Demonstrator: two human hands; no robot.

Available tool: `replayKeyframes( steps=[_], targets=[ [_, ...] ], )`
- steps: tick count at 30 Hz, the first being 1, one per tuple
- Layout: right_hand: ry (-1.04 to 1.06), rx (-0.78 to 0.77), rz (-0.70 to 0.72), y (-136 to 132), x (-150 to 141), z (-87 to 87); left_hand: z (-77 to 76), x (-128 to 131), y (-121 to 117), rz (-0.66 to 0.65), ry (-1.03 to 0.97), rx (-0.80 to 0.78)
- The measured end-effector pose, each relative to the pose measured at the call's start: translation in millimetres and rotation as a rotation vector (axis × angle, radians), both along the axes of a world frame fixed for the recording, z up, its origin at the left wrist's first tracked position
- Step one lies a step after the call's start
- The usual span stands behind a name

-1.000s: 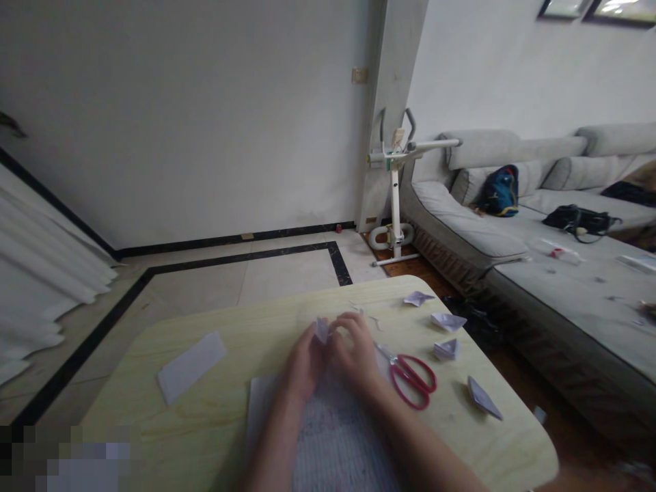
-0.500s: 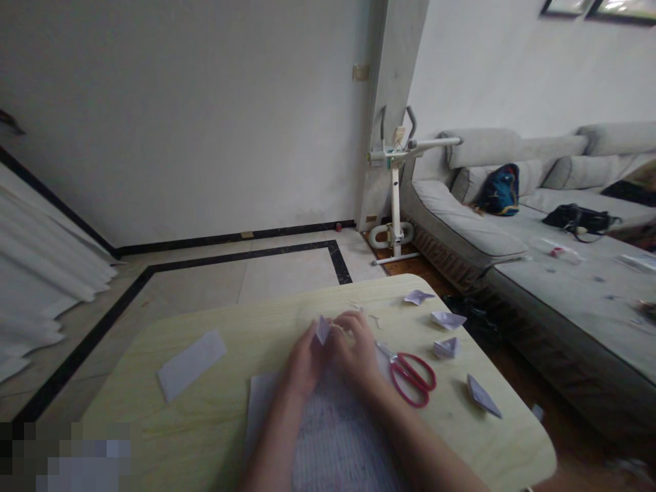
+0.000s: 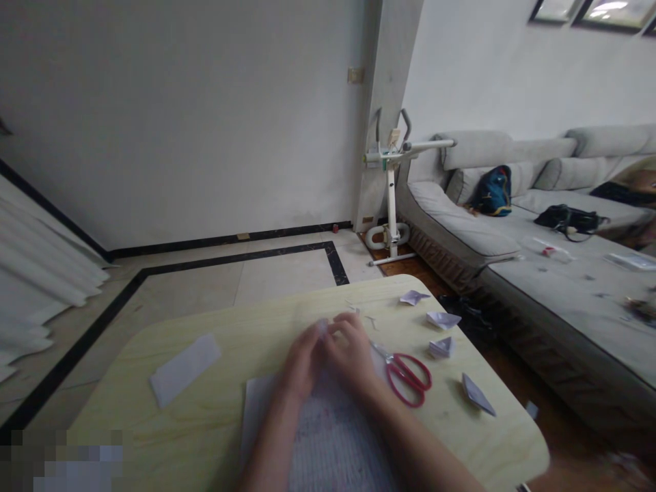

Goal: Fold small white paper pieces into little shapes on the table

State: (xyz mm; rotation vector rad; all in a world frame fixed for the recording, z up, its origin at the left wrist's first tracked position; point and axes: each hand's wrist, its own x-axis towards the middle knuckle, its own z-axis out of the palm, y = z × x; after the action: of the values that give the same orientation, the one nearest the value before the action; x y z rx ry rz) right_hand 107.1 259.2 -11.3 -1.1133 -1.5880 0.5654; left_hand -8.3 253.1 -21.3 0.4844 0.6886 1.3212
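Note:
My left hand [image 3: 303, 355] and my right hand [image 3: 348, 347] meet over the far edge of a written sheet of paper [image 3: 338, 437]. Between their fingertips is a small piece of folded paper [image 3: 322, 326], blurred and mostly covered by the fingers. Both hands are closed on it. Just right of my right hand lie scissors with red handles [image 3: 410, 379], their blades toward the hand. Folded paper boats [image 3: 441, 348] stand in a row along the table's right side.
A folded strip of white paper [image 3: 185, 369] rests at the left of the light wooden table [image 3: 205, 437]. Paper scraps [image 3: 372, 321] lie beyond my hands. Past the table are an exercise machine [image 3: 392, 198] and a grey sofa [image 3: 461, 232] with bags on it.
The folded paper has turned or been pressed between my fingers, so less of it shows. My view has shifted slightly to the right. The scissors and boats stay put on the table.

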Motion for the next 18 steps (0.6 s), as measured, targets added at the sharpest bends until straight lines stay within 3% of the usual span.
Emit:
replayKeyframes(
  steps=[18],
  targets=[
    [0.039, -0.046, -0.058, 1.8, -0.6, -2.1, 7.2, 3.7, -3.1, -0.014, 0.101, 0.000]
  ],
)
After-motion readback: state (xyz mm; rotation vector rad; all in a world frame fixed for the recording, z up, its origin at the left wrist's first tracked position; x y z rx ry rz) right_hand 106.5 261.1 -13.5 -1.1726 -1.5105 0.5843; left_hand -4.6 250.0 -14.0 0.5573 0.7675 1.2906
